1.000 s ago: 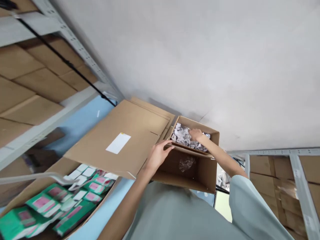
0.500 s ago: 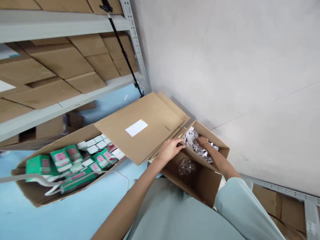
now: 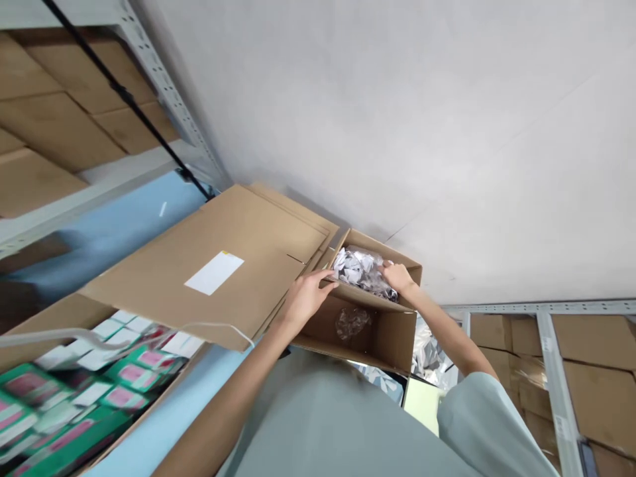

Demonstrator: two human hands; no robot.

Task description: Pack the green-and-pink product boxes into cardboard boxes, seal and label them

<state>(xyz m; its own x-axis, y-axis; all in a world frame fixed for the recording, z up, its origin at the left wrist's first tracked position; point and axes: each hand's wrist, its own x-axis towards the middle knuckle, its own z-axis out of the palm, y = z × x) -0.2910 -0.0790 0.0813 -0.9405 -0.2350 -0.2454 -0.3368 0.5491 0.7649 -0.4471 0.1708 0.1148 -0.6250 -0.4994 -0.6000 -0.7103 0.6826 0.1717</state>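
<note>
Two cardboard boxes sit side by side in front of me. The farther cardboard box (image 3: 410, 270) holds white and grey paper scraps (image 3: 354, 265) with clear plastic around them, seemingly a bag. My right hand (image 3: 396, 277) reaches into it, fingers closed on the clear plastic at the right of the scraps. My left hand (image 3: 307, 297) grips the left end of that box's near wall, thumb on the near side and fingers on the far side. In the nearer cardboard box (image 3: 392, 334) lies a crumpled piece of clear plastic (image 3: 352, 322).
Flattened cardboard sheets (image 3: 268, 228) with a white label lie left of the boxes. Beyond them is a long carton of green and white packets (image 3: 124, 377), crossed by a pale cable (image 3: 59, 336). Shelving with cartons (image 3: 591, 331) stands right; a wall (image 3: 397, 132) rises behind.
My view has swung to the right, so the boxes appear farther left. My right hand has come up a little from deep in the scraps, and clear plastic now shows beside it.
</note>
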